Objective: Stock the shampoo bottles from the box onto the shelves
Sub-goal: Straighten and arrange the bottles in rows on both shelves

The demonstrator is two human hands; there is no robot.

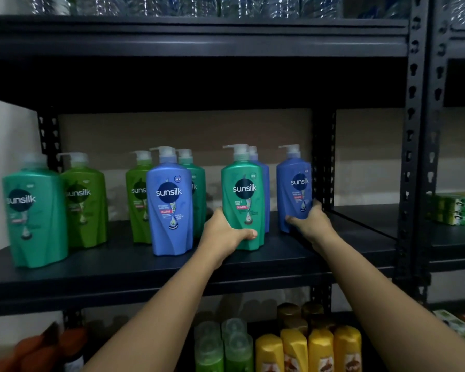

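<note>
A dark metal shelf point(134, 267) carries upright Sunsilk pump bottles point(169, 208) in teal, green and blue. They stand in loose pairs along the board.

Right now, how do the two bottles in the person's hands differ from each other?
The teal bottle in the left hand is green-blue and stands nearer the shelf's front edge; the blue bottle in the right hand is blue and stands further back and to the right. Both are upright Sunsilk pump bottles on the same dark shelf, each gripped low on its body.
</note>
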